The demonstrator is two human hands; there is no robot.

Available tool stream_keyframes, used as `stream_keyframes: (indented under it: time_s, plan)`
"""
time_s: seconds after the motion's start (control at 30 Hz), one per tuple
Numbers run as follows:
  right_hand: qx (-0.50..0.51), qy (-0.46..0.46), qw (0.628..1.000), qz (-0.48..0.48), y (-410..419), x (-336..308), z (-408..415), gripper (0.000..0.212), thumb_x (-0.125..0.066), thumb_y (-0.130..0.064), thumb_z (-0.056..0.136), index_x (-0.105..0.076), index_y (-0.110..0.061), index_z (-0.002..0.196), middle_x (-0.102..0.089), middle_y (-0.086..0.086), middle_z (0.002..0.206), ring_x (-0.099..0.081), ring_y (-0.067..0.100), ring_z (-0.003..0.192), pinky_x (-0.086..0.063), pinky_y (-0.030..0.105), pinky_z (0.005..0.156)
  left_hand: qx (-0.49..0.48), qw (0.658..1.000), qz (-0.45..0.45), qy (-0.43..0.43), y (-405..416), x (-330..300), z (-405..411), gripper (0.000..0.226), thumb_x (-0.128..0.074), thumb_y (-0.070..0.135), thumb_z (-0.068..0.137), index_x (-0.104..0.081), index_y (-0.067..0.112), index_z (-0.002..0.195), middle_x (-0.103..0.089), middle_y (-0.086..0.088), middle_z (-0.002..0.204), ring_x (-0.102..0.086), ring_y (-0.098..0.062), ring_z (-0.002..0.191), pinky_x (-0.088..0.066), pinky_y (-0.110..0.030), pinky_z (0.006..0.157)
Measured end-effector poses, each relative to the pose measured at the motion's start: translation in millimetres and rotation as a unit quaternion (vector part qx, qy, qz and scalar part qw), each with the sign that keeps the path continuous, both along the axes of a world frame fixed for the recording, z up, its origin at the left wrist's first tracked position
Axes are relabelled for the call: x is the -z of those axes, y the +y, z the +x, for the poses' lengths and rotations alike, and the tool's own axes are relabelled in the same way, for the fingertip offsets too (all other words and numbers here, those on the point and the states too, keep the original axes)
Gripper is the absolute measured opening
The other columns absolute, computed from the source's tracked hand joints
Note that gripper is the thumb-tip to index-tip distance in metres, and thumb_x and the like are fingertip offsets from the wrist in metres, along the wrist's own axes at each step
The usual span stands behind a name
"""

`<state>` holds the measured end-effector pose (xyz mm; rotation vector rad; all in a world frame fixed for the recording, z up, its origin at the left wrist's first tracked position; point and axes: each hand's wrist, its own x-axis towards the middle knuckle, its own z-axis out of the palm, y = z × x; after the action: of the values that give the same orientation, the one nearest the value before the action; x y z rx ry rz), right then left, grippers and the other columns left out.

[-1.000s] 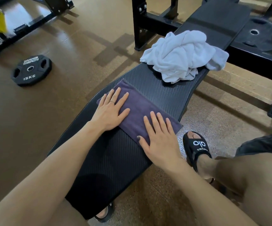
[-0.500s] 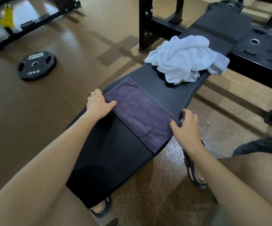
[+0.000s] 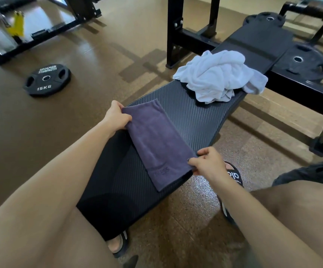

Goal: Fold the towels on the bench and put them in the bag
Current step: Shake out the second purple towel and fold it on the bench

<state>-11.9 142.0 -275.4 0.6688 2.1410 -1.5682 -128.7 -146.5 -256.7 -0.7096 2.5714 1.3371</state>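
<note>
Purple towel [image 3: 155, 144], already folded into a narrow strip, is lying on the tabletop [image 3: 191, 117] with both hands pinching its ends, left hand [image 3: 116, 118] and right hand [image 3: 208, 163], while the white towel [image 3: 218, 78] is waiting crumpled and no bag is showing.

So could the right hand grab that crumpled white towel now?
Probably not yet: the right hand is pinching the folded purple towel. The crumpled white towel lies uncovered farther up the bench.
</note>
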Motion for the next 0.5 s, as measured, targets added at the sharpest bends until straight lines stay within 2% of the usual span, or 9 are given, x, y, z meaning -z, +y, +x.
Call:
stream_keyframes:
  time_s: [0.1, 0.23, 0.33, 0.4, 0.5]
  plan:
    - [-0.026, -0.017, 0.999, -0.044, -21.1, 2.2, 29.2, 0.039, -0.076, -0.002, 0.082, -0.05, -0.006, 0.11, -0.067, 0.025, 0.103, -0.069, 0.024, 0.071, -0.058, 0.033, 0.055, 0.007, 0.999, -0.041, -0.007, -20.4, 1.7, 11.0, 0.044, -0.064, 0.005, 0.085, -0.041, 0.012, 0.122, -0.057, -0.013, 0.115, -0.063, -0.032, 0.103, -0.061, -0.049, 0.084]
    - [-0.042, -0.007, 0.998, -0.052, -45.1, 5.6, 55.1, 0.035, -0.077, -0.006, 0.084, -0.05, -0.008, 0.106, -0.06, 0.017, 0.095, -0.07, 0.024, 0.07, -0.06, 0.033, 0.057, 0.03, 0.993, -0.116, 0.008, -40.5, 7.8, 31.3, 0.048, -0.061, 0.013, 0.091, -0.037, 0.013, 0.133, -0.057, -0.009, 0.119, -0.059, -0.026, 0.102, -0.049, -0.037, 0.081]
    - [-0.067, 0.02, 0.998, -0.001, -49.2, 7.2, 61.6, 0.033, -0.076, -0.016, 0.088, -0.049, -0.013, 0.107, -0.058, 0.009, 0.093, -0.072, 0.025, 0.071, -0.063, 0.042, 0.064, 0.057, 0.979, -0.191, 0.046, -47.4, 8.1, 52.6, 0.059, -0.059, 0.016, 0.094, -0.029, 0.018, 0.145, -0.047, -0.016, 0.135, -0.058, -0.029, 0.101, -0.049, -0.04, 0.086]
    - [-0.127, 0.05, 0.988, 0.067, -44.1, 5.3, 61.8, 0.037, -0.073, -0.029, 0.09, -0.047, -0.017, 0.113, -0.06, 0.003, 0.094, -0.069, 0.021, 0.077, -0.06, 0.043, 0.07, 0.116, 0.956, -0.258, 0.071, -45.7, 3.7, 74.9, 0.062, -0.058, 0.017, 0.094, -0.026, 0.021, 0.148, -0.039, -0.017, 0.139, -0.055, -0.033, 0.105, -0.05, -0.045, 0.089]
    - [-0.248, 0.155, 0.929, 0.227, -31.6, 3.6, 61.4, 0.05, -0.066, -0.039, 0.093, -0.041, -0.02, 0.131, -0.052, -0.001, 0.115, -0.058, 0.017, 0.098, -0.053, 0.038, 0.082, 0.293, 0.888, -0.334, 0.116, -26.7, -11.7, 117.1, 0.063, -0.063, 0.023, 0.089, -0.034, 0.02, 0.146, -0.034, -0.012, 0.145, -0.046, -0.036, 0.127, -0.044, -0.044, 0.106]
